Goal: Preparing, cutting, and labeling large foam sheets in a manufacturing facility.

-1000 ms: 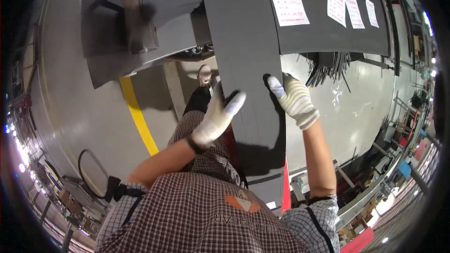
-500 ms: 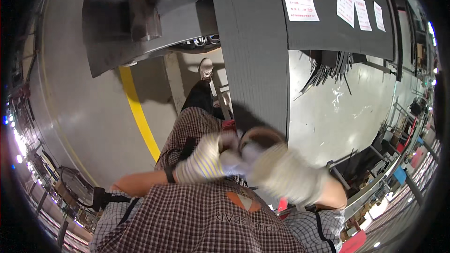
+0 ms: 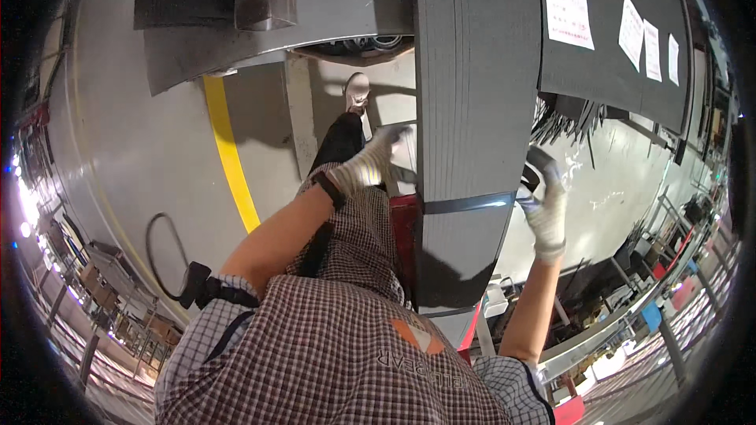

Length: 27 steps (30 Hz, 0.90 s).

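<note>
Half a second ago both hands were together low at the near end of the stack; now they have parted to its two sides. The left hand (image 3: 368,164), gloved, sits at the left edge of the stack (image 3: 472,110) of dark grey sheets, fingers curled against the side; its grip looks partly spread, though motion blur keeps me from telling whether it pinches anything. The right hand (image 3: 545,208), also gloved, is at the right edge, its grip pinched on the end of a shiny grey strap (image 3: 470,205) that runs across the stack from side to side. A dark roll (image 3: 538,167) shows just above that hand, touching or held by it; I cannot tell which. The stack runs away from the person, long and narrow, with a red frame (image 3: 403,224) showing beneath its near left side. Further right lies a wider dark sheet (image 3: 622,71) bearing white paper labels (image 3: 565,1). A yellow line (image 3: 228,149) crosses the grey floor (image 3: 134,157) to the left
</note>
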Available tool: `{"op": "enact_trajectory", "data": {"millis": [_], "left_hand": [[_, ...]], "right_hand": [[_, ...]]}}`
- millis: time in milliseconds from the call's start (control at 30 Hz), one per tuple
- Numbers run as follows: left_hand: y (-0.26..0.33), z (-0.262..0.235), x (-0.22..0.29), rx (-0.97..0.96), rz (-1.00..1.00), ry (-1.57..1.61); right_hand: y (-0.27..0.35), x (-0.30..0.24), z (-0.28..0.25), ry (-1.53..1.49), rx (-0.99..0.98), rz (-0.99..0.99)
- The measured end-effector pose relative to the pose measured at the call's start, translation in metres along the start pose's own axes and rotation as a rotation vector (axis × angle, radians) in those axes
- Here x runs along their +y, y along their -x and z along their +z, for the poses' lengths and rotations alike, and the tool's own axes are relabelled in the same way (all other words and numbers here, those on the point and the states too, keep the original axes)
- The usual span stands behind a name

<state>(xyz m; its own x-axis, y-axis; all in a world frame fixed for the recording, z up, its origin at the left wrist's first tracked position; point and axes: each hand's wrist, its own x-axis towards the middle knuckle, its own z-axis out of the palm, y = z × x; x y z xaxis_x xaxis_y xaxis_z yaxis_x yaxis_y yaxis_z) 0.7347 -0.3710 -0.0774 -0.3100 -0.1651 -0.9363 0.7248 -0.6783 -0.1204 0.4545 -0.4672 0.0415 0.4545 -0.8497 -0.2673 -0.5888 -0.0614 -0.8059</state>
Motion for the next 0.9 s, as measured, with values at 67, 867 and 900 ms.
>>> {"op": "enact_trajectory", "data": {"millis": [67,867,900], "left_hand": [[-0.049,-0.024,-0.006,-0.184,0.58,-0.472],[0.141,0.018,-0.058,-0.232,0.778,-0.681],[0.141,0.029,-0.07,-0.238,0.963,-0.581]], "right_hand": [[0.015,-0.062,0.018,0.596,0.254,-0.076],[0.024,-0.145,0.05,0.145,0.012,-0.47],[0.025,-0.14,0.055,0.147,-0.071,-0.495]]}}
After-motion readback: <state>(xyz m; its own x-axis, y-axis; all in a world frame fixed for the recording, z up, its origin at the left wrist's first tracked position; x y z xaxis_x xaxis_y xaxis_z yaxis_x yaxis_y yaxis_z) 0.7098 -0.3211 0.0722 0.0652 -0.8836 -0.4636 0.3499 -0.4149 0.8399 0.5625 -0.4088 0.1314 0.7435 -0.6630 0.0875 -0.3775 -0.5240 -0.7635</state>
